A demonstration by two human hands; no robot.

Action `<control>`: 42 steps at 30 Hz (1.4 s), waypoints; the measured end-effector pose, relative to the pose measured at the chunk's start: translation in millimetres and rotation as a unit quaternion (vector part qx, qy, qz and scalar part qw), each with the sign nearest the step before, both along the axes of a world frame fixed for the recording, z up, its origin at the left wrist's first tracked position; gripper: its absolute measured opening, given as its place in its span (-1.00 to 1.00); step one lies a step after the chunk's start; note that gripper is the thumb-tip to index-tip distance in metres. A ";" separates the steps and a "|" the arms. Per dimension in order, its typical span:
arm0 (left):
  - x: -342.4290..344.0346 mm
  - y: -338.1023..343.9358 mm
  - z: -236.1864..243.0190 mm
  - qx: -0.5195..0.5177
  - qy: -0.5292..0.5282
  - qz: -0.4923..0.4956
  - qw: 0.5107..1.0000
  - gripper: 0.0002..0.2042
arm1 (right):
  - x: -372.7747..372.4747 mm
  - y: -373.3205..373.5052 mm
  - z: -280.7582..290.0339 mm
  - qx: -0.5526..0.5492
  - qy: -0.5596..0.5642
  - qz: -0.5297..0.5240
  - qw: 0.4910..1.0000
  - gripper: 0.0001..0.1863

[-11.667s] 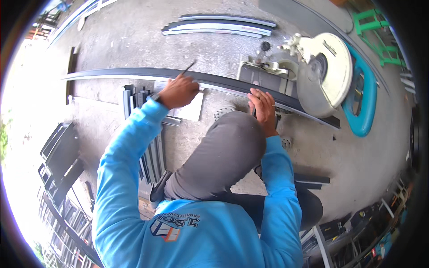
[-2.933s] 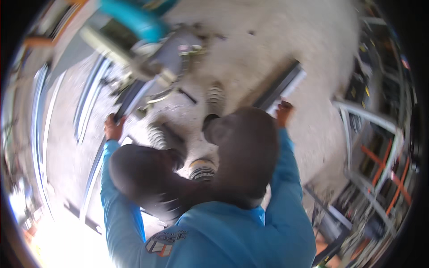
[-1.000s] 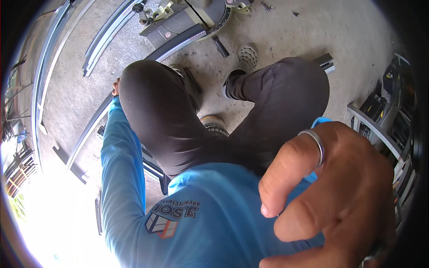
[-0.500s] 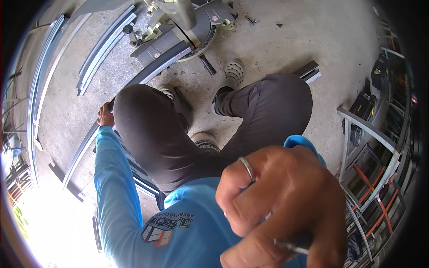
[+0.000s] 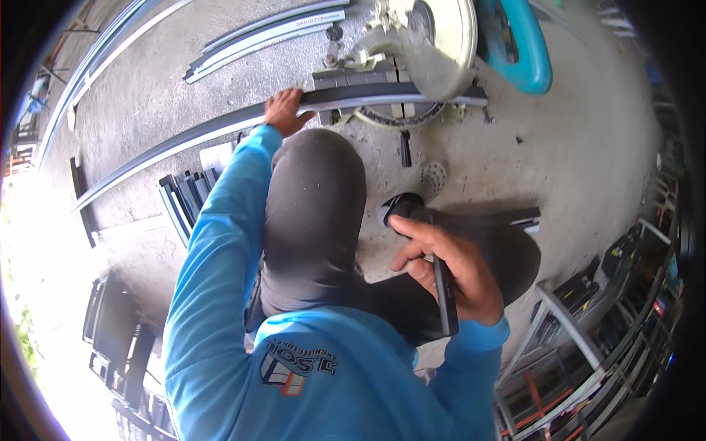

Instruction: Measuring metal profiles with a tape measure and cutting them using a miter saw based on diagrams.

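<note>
My left hand (image 5: 287, 112) reaches ahead past my knee, its fingers over a long dark-and-silver metal profile (image 5: 198, 129) and its thumb along the near side. The profile lies across the base of a miter saw (image 5: 397, 110), its right end beyond the clear blade guard (image 5: 439, 67). My right hand (image 5: 471, 275) is above my right thigh, closed around a thin dark bar-like object (image 5: 444, 298) with the index finger pointing forward. The exact kind of that object cannot be made out.
More metal profiles (image 5: 268, 38) lie on the concrete floor beyond the left hand. Short dark offcuts (image 5: 184, 197) are stacked beside my left forearm. A cut profile piece (image 5: 523, 217) lies past my right knee. Metal frames (image 5: 570, 331) stand at the right.
My left hand has moved forward and right along with the profile, which now spans the saw base. My right hand has dropped away from close view to above my thigh.
</note>
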State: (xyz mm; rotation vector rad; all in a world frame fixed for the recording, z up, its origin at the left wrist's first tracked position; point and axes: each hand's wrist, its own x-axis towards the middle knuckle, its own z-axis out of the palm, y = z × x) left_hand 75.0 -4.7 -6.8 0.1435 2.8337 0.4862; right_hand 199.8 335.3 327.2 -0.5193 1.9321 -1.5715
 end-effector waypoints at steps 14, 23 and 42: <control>50.7 -49.2 18.3 -0.067 0.136 0.060 0.987 -0.26 | -3.5 2.0 -48.7 0.164 -0.082 -0.122 0.975 -0.55; 214.1 -94.1 -33.3 -0.068 -0.111 0.101 0.986 -0.32 | -10.5 20.5 -109.3 0.218 -0.084 -0.134 0.963 -0.61; 56.5 4.8 59.6 0.344 -0.084 -0.045 0.934 -0.56 | -70.6 -105.5 -272.6 -0.089 -0.220 -0.094 0.967 -0.58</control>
